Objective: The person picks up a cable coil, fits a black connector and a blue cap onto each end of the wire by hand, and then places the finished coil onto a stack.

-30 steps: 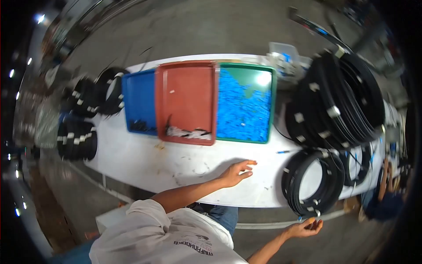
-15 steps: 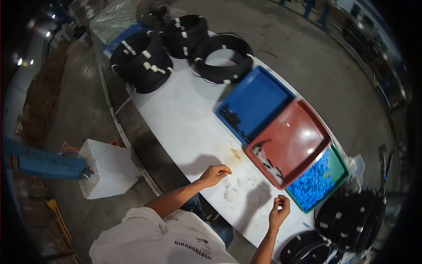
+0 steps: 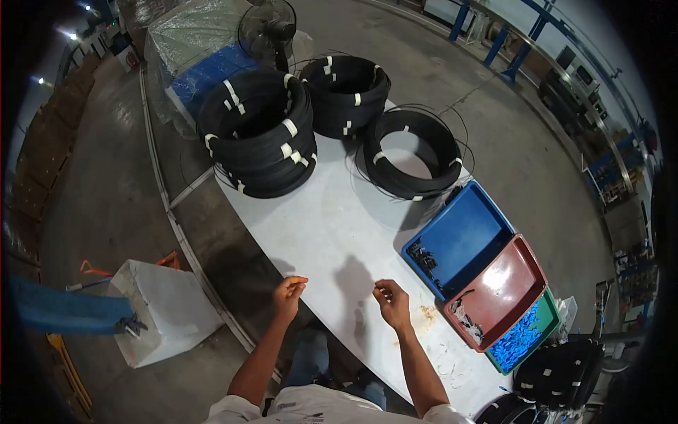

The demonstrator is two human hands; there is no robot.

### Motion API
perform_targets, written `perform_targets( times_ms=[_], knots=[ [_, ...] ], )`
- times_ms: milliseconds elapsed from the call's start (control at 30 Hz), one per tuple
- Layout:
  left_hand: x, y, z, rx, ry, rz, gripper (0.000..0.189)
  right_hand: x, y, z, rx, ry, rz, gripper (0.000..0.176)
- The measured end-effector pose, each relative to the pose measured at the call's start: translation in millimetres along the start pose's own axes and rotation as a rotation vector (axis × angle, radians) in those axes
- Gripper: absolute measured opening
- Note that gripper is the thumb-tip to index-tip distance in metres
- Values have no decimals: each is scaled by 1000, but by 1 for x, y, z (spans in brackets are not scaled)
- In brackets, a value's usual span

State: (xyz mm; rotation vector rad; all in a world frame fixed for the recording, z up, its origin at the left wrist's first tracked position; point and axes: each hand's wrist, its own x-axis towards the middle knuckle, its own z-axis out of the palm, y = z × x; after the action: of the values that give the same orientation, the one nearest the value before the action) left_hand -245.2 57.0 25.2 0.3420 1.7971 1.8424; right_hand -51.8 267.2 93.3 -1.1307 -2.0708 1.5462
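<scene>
Over the near edge of the white table (image 3: 318, 233), my left hand (image 3: 288, 298) is raised with its fingers pinched together. My right hand (image 3: 393, 305) hovers above the tabletop, its fingertips also drawn into a pinch. Anything thin between the fingers of either hand is too small to make out. To the right of my right hand lie a blue tray (image 3: 470, 237) with small black pieces, a red tray (image 3: 505, 283) with a few pale and dark bits, and a green tray (image 3: 549, 318) full of small blue pieces.
Black coil stacks (image 3: 258, 134), (image 3: 346, 95) and a single coil (image 3: 413, 155) stand at the table's far end, with a fan (image 3: 272, 28) behind. More black coils (image 3: 558, 374) sit at the near right. A white bin (image 3: 166, 311) stands on the floor at left.
The view has swung toward the coils. Both hands have moved left along the table, away from the trays and the brownish stain. Their fingers stay pinched.
</scene>
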Motion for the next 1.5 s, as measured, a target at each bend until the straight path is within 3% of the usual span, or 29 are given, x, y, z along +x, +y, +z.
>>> perform_targets(
  times_ms=[167,267,433,600,800,933,967,1067,1200,1233,1267,1333,1367,1400,1433,1467,1500],
  knots=[
    [50,11,-13,-63,-19,28,16,67,-38,36,-10,40,-53,23],
    [73,27,3,-68,-31,-2,18,103,-33,40,208,63,-34,24],
    [111,57,44,-92,-105,5,20,138,-55,16,429,100,111,21],
    [148,109,82,-101,-124,76,24,151,-80,-15,425,50,94,28],
    [163,136,105,-59,-7,144,31,147,-107,-54,387,-102,84,32],
    [175,158,122,-103,13,119,40,180,-109,-71,325,-117,1,31],
    [186,161,126,-96,-22,102,50,191,-110,-73,362,-106,-26,32],
    [243,158,147,-160,-14,149,58,231,-129,-67,381,-45,-36,31],
    [329,186,185,-122,85,85,86,325,-148,-41,434,105,-36,33],
    [345,197,193,-158,142,-31,94,349,-157,-36,443,115,-56,35],
    [367,204,202,-160,130,-27,94,372,-167,-29,349,197,-40,43],
    [418,199,215,-528,328,-280,82,431,-177,-13,191,341,-20,62],
    [444,194,221,-436,514,-329,83,453,-184,-8,189,350,-22,62],
    [434,220,230,-502,612,-406,95,468,-199,-1,139,456,-23,74],
    [435,232,238,-422,686,-456,99,480,-210,4,89,560,-24,86],
    [437,241,243,-339,762,-504,103,493,-215,7,93,564,-24,86],
    [436,249,244,-379,711,-511,108,505,-221,9,28,559,9,98]
  ],
)
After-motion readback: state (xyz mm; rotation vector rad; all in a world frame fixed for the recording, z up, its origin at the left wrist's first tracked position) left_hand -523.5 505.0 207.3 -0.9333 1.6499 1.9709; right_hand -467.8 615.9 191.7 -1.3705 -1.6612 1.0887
